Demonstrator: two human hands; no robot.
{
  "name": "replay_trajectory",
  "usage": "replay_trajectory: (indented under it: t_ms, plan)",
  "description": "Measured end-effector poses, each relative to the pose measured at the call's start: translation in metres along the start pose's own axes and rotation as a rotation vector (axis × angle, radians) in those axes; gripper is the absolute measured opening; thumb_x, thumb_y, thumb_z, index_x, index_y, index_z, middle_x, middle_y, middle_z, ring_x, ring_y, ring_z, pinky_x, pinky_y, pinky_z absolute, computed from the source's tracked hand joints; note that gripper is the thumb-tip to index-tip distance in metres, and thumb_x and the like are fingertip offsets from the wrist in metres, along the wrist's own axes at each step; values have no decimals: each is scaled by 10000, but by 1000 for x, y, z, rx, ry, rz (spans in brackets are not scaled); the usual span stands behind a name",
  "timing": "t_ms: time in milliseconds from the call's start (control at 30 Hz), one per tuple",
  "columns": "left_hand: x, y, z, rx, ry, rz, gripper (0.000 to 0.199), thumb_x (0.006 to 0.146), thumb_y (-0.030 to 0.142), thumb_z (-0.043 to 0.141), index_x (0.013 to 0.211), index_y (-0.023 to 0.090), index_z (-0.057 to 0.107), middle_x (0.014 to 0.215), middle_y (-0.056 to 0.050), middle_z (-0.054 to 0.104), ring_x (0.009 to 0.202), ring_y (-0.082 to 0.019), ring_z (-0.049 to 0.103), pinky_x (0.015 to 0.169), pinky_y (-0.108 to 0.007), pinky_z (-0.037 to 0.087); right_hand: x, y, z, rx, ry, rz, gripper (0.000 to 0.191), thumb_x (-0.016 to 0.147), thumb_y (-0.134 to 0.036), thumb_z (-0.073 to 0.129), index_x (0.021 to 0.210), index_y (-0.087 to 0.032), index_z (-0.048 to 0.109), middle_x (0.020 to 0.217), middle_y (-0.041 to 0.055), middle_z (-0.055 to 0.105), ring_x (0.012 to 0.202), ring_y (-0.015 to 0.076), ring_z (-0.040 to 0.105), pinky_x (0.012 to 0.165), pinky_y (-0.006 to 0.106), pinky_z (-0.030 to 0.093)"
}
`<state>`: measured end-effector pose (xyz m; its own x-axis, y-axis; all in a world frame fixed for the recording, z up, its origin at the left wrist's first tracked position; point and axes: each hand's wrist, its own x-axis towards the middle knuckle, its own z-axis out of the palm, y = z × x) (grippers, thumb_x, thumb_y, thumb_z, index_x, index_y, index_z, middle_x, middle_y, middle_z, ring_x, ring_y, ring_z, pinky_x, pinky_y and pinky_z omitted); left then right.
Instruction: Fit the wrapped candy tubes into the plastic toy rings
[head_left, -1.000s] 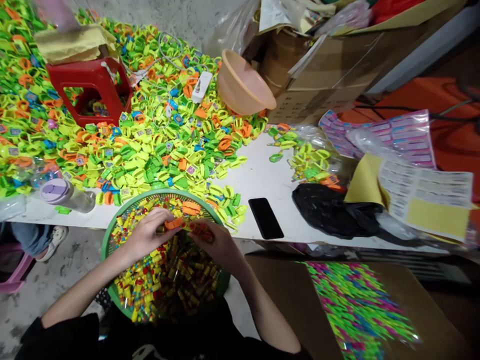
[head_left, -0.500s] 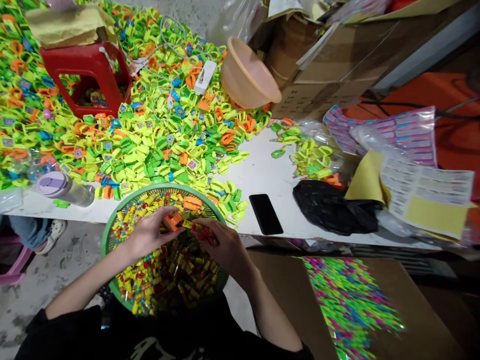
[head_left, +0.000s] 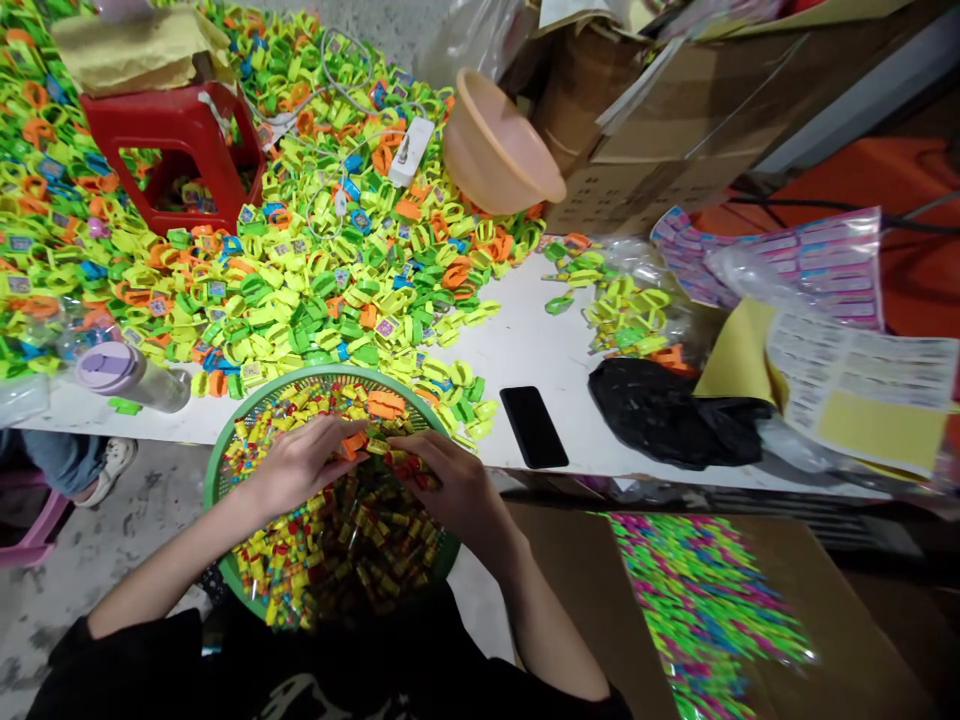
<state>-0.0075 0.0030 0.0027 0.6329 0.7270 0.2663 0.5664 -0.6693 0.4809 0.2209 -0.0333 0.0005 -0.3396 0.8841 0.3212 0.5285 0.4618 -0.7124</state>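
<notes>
Head view: little changed over last half second; left hand (head_left: 298, 464) and right hand (head_left: 456, 485) still near each other above green basket (head_left: 212, 485). Left fingers clamped on orange piece (head_left: 353, 445), over basket's far half; right fingers clamped around red-and-yellow pieces (head_left: 405, 464), contact between holdings unclear. Handling looks unfinished. Phone (head_left: 534, 428) lies right of basket.

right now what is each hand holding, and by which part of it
The left hand holds an orange piece; the right hand holds small red-and-yellow pieces. Which part of each sits in the grip is too covered to tell.
</notes>
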Motion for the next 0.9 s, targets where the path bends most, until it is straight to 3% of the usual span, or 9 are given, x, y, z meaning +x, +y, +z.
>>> replay_trajectory:
  t_ms: [300, 533, 767, 900]
  plan:
    - [1, 1, -3, 124, -37, 46, 371, 918, 326, 492, 1262, 190, 476, 978, -64, 637, 855, -166, 644, 720, -269, 529, 0, 6, -2, -20, -48, -7, 443, 746, -25, 521, 1129, -238, 583, 967, 47, 649, 918, 205, 636, 797, 341, 534]
    - [4, 4, -6, 363, -51, 194, 331, 964, 277, 375, 1259, 163, 475, 924, -63, 654, 834, -177, 612, 653, -259, 484, 2, 10, -2, 33, -103, 9, 371, 758, -43, 543, 1078, -220, 600, 967, 49, 657, 903, 190, 641, 791, 324, 534]
    - [8, 7, -3, 520, -38, 265, 244, 950, 323, 416, 1033, 162, 579, 813, -37, 657, 758, -178, 586, 603, -280, 435, 4, 16, 2, 74, -145, -52, 337, 755, -32, 528, 1041, -192, 605, 941, 62, 660, 894, 185, 638, 771, 306, 526]
    - [8, 6, 3, 527, -5, 301, 217, 945, 312, 437, 1018, 158, 570, 816, -36, 657, 738, -171, 586, 598, -285, 421, 5, 16, 2, 121, -113, -51, 227, 804, -84, 528, 986, -184, 620, 874, 55, 662, 819, 170, 644, 720, 282, 523]
